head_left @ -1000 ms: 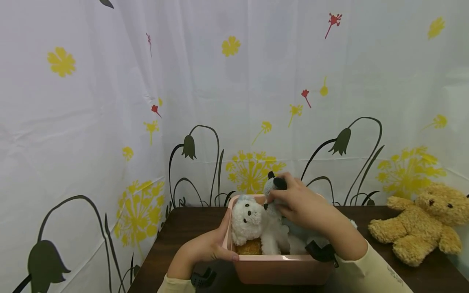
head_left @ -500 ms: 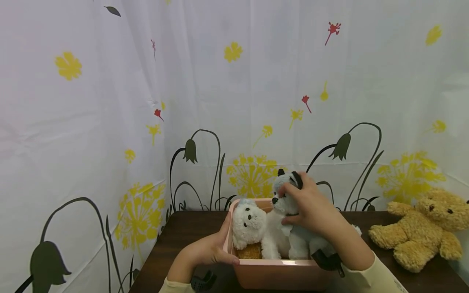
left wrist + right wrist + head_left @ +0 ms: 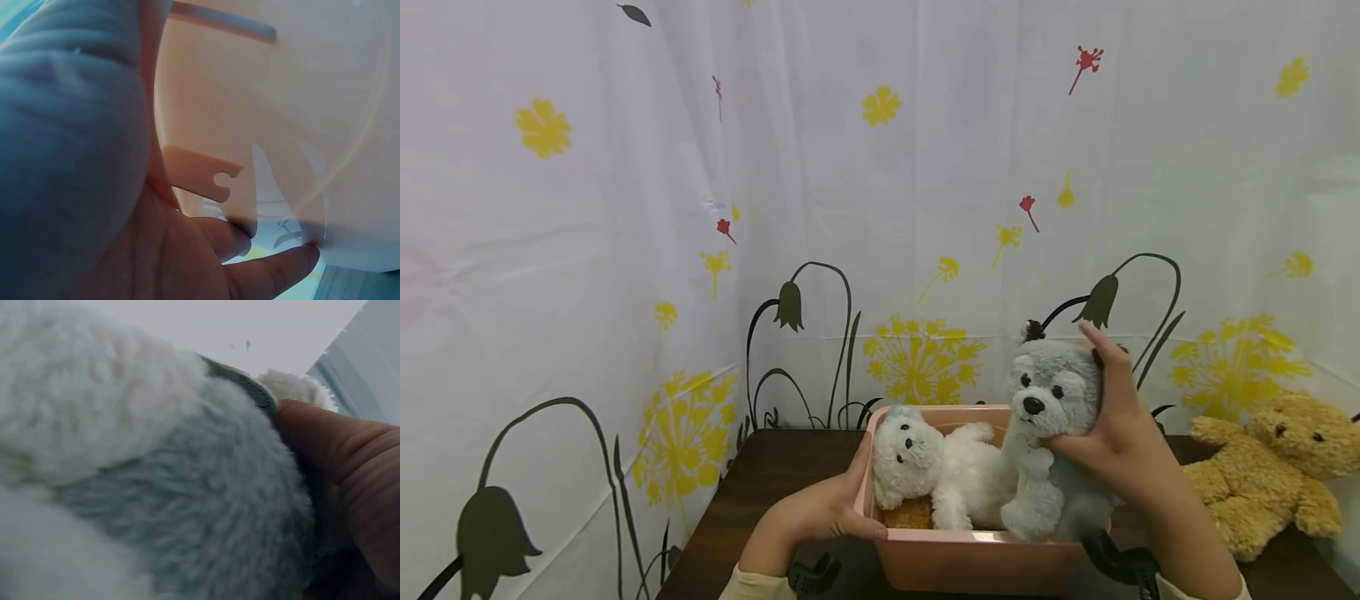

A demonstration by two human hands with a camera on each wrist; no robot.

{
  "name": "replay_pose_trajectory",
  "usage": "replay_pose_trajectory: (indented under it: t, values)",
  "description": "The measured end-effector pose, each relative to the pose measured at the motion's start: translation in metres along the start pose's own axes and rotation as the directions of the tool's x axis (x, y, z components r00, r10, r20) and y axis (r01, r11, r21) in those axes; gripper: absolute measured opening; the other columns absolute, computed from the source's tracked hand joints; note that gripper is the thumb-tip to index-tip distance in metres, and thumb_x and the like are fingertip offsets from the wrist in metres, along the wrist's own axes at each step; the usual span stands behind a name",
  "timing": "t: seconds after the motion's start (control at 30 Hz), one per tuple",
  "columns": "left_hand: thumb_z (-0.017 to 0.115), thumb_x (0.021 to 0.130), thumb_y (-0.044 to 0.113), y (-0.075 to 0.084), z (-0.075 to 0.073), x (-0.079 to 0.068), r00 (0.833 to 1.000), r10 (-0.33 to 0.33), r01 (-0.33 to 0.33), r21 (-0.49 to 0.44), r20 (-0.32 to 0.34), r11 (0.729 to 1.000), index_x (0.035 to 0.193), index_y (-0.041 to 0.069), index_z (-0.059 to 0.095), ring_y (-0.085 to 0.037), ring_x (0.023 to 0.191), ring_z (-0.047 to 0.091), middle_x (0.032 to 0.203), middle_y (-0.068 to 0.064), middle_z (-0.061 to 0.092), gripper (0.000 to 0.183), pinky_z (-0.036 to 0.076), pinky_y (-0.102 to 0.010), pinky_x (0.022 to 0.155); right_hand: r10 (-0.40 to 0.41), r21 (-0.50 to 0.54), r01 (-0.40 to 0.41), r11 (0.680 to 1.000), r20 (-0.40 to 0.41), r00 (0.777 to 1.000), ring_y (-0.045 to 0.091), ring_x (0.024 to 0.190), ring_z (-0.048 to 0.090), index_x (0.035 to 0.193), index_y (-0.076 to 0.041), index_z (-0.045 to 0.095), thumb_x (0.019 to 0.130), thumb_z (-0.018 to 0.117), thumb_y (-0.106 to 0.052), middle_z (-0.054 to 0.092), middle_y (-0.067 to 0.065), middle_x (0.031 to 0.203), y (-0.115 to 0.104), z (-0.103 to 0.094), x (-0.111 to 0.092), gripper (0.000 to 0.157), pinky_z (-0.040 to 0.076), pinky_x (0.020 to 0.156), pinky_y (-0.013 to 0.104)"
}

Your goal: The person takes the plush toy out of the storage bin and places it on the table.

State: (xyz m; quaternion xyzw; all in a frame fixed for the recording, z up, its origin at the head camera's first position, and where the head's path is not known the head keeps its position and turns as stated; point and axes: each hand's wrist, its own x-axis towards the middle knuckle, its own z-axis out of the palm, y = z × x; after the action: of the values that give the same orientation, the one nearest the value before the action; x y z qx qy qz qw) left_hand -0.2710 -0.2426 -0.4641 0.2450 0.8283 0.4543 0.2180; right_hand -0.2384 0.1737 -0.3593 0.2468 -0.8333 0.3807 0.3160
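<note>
My right hand (image 3: 1120,429) grips a grey-and-white plush husky (image 3: 1051,375) round its neck and back. The husky is upright at the right end of a pink plastic bin (image 3: 973,567), its lower body overlapping the front rim in the head view. Grey fur and the right thumb (image 3: 331,437) fill much of the right wrist view. My left hand (image 3: 823,512) holds the bin's left end, thumb over the front corner; its fingers (image 3: 275,272) lie against the bin wall (image 3: 350,206). A white plush animal (image 3: 966,479) lies inside on its side, partly covering something brown and fluffy (image 3: 913,512).
A golden-brown teddy bear (image 3: 1262,475) sits on the dark wooden table (image 3: 775,467) to the right, partly behind my right forearm. A white curtain (image 3: 820,192) with printed flowers hangs behind the table and along its left side.
My right hand has lifted the husky and brought it right and closer, turning its face toward me. More of the white plush shows. The left hand stays at the bin's left end.
</note>
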Motion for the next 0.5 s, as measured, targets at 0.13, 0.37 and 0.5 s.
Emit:
replay_pose_trajectory:
  t: [0.13, 0.37, 0.5]
  values:
    - [0.090, 0.087, 0.055, -0.001, 0.000, -0.001, 1.000, -0.011, 0.011, -0.007, 0.003, 1.000, 0.163, 0.031, -0.041, -0.046, 0.165, 0.020, 0.178, -0.022, -0.027, 0.154, 0.036, -0.053, 0.126, -0.039, 0.178, 0.069, 0.982, -0.164, 0.986, 0.011, 0.124, 0.054, 0.166, -0.004, 0.028, 0.056, 0.100, 0.015, 0.049, 0.003, 0.159, 0.005, -0.019, -0.017, 0.133, 0.042, 0.099, 0.016]
    - [0.089, 0.087, 0.059, -0.001, -0.002, 0.001, 0.999, 0.024, -0.024, -0.011, 0.021, 1.000, 0.161, 0.037, -0.043, -0.043, 0.165, 0.021, 0.179, -0.021, -0.024, 0.152, 0.039, -0.044, 0.124, -0.090, 0.122, 0.164, 0.979, -0.461, 0.883, 0.005, 0.127, 0.053, 0.144, 0.014, 0.034, 0.080, 0.094, -0.055, 0.052, -0.009, 0.148, 0.022, -0.063, -0.051, 0.111, 0.036, 0.109, 0.016]
    - [0.088, 0.088, 0.057, 0.000, -0.002, 0.004, 0.999, 0.033, -0.033, -0.007, 0.020, 0.999, 0.161, 0.038, -0.043, -0.042, 0.165, 0.020, 0.179, -0.018, -0.027, 0.151, 0.038, -0.043, 0.124, -0.032, 0.029, 0.064, 0.998, -0.624, 0.781, 0.000, 0.124, 0.054, 0.142, 0.017, 0.048, 0.081, 0.090, -0.062, 0.057, -0.017, 0.141, 0.030, -0.081, -0.057, 0.109, 0.037, 0.111, 0.017]
